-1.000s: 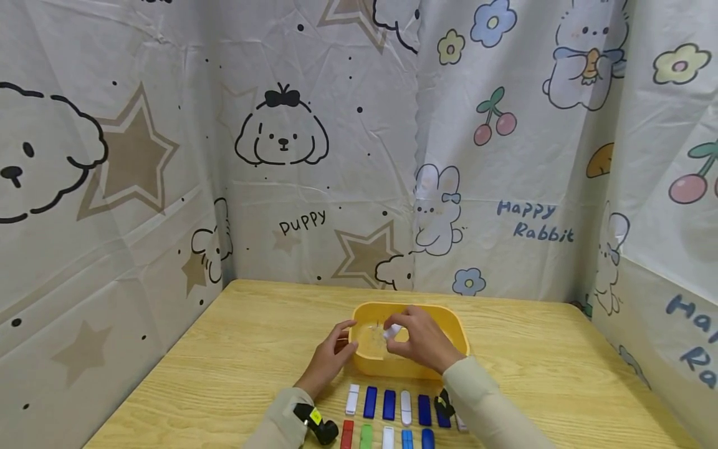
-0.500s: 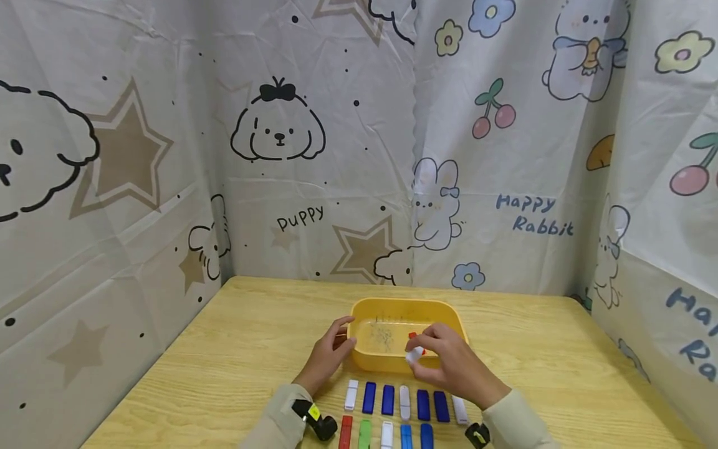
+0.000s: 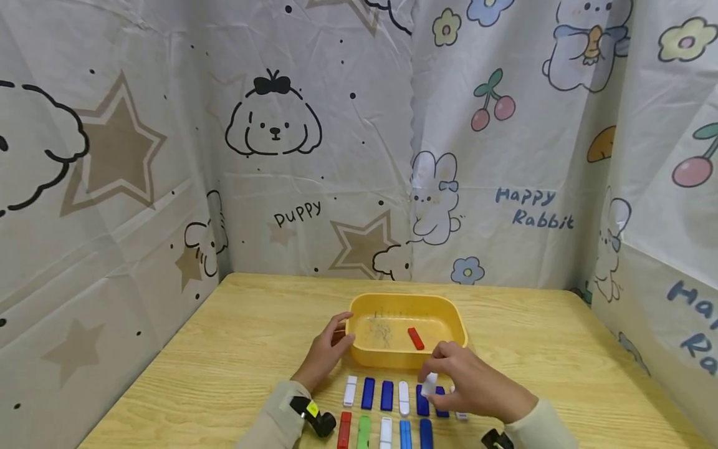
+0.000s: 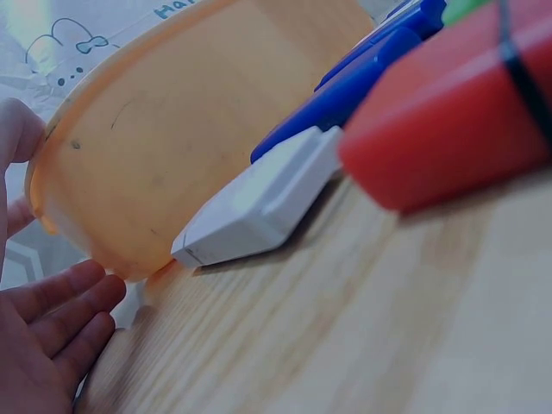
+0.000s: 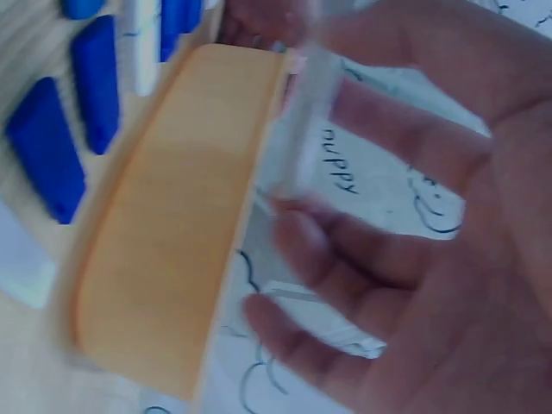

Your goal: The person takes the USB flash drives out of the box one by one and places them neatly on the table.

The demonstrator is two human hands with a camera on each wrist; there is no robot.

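Observation:
Pinched between the thumb and fingers of my right hand (image 3: 473, 381) is a small white stick (image 3: 429, 384), which looks like a USB stick. It hovers over the front rows, past the near side of a yellow plastic bin (image 3: 387, 359). A red stick (image 3: 416, 338) lies in that bin. My left hand (image 3: 324, 354) rests against the bin's left end; in the left wrist view its lower fingers (image 4: 78, 319) are loosely extended. In the right wrist view the held white stick (image 5: 312, 121) is blurred.
Two rows of similar sticks lie before the bin: a white one (image 3: 350, 391) and a blue one (image 3: 368, 393) behind; a red one (image 3: 344, 430), a green one (image 3: 364, 431) and a light blue one (image 3: 405, 434) in front. A printed curtain (image 3: 314, 187) surrounds the wooden table (image 3: 263, 324).
My right hand has carried the white stick from inside the bin toward the front right, over the back row. The red stick in the bin has come into view. The left hand stays at the bin.

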